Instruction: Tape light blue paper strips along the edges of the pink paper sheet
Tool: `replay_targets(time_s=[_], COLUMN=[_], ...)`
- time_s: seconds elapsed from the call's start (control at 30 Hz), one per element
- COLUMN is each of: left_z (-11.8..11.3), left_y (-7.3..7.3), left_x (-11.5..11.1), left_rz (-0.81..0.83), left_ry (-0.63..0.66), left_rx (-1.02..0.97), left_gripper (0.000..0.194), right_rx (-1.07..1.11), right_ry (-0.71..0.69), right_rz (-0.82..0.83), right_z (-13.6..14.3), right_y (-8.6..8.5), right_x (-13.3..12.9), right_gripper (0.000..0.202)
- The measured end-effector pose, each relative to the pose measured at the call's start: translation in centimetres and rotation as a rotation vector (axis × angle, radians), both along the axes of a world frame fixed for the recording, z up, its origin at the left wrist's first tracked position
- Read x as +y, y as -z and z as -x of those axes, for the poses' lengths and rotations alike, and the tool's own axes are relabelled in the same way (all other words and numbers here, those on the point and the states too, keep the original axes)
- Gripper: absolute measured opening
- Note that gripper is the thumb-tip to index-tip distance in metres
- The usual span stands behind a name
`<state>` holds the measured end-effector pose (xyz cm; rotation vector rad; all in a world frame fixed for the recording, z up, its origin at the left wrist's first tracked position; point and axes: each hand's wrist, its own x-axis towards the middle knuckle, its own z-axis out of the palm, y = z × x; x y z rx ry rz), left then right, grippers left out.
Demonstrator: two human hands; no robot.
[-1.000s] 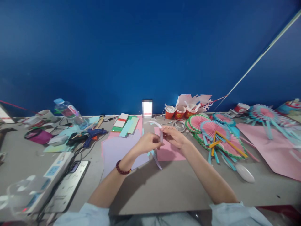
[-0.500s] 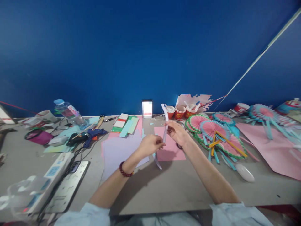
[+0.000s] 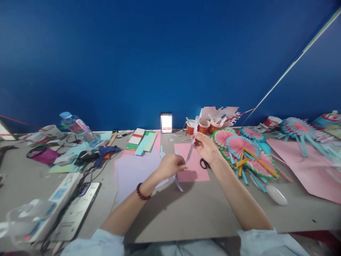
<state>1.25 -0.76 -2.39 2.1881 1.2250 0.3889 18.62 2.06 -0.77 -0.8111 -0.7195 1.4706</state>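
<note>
A pale lilac paper strip [image 3: 191,151] stretches between my hands above a pink sheet [image 3: 194,176]. My left hand [image 3: 172,166] pinches its lower end. Higher up, the fingers of my right hand [image 3: 206,146] are closed on the strip, whose free end points up and away. Black scissors [image 3: 204,163] show their handles beside my right wrist; the rest is hidden. Beneath my left hand lies another lilac strip [image 3: 178,183], next to a larger lilac sheet [image 3: 138,170].
Folded pink and blue paper fans [image 3: 243,147] are piled at right, near red cups [image 3: 204,126] and a white mouse [image 3: 276,195]. At left are a blue glue gun [image 3: 105,153], a phone [image 3: 77,211], a power strip [image 3: 57,202] and a bottle [image 3: 80,128].
My right hand has moved slightly right, tilting the strip's upper end rightward. The scissors' handles show more now. My left hand has barely moved and still pinches the lower end.
</note>
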Motion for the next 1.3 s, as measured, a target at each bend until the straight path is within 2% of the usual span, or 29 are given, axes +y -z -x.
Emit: replay_targets(time_s=[0.27, 0.43, 0.57, 0.63, 0.73, 1.0, 1.1, 1.3], left_z=[-0.3, -0.3, 0.2, 0.6, 1.1, 1.2, 1.2, 1.3], left_y=[0.4, 0.6, 0.2, -0.1, -0.6, -1.4, -1.5, -1.8], left_x=[-0.1, -0.1, -0.2, -0.3, -0.1, 0.9, 0.9, 1.0], left_rz=[0.035, 0.012, 0.051, 0.061, 0.061, -0.086, -0.07, 0.106], left_ry=[0.013, 0.126, 0.213, 0.218, 0.112, -0.287, -0.321, -0.357], left_rx=[0.017, 0.019, -0.011, -0.064, -0.206, -0.749, -0.819, -0.886], left_gripper=[0.01, 0.022, 0.013, 0.019, 0.03, 0.027, 0.022, 0.024], right_rx=[-0.105, -0.095, -0.112, -0.119, -0.138, -0.275, -0.332, -0.442], right_ry=[0.06, 0.05, 0.036, 0.017, -0.008, -0.084, -0.073, -0.049], right_rz=[-0.073, -0.049, -0.048, -0.055, -0.069, -0.083, -0.109, -0.21], right_z=[0.2, 0.4, 0.7, 0.9, 1.3, 2.9, 3.5, 3.4], right_y=[-0.1, -0.3, 0.1, 0.3, 0.4, 0.3, 0.3, 0.1], right_x=[-0.1, -0.2, -0.3, -0.5, -0.8, -2.2, -2.7, -2.9], right_gripper=[0.024, 0.025, 0.025, 0.026, 0.025, 0.026, 0.026, 0.022])
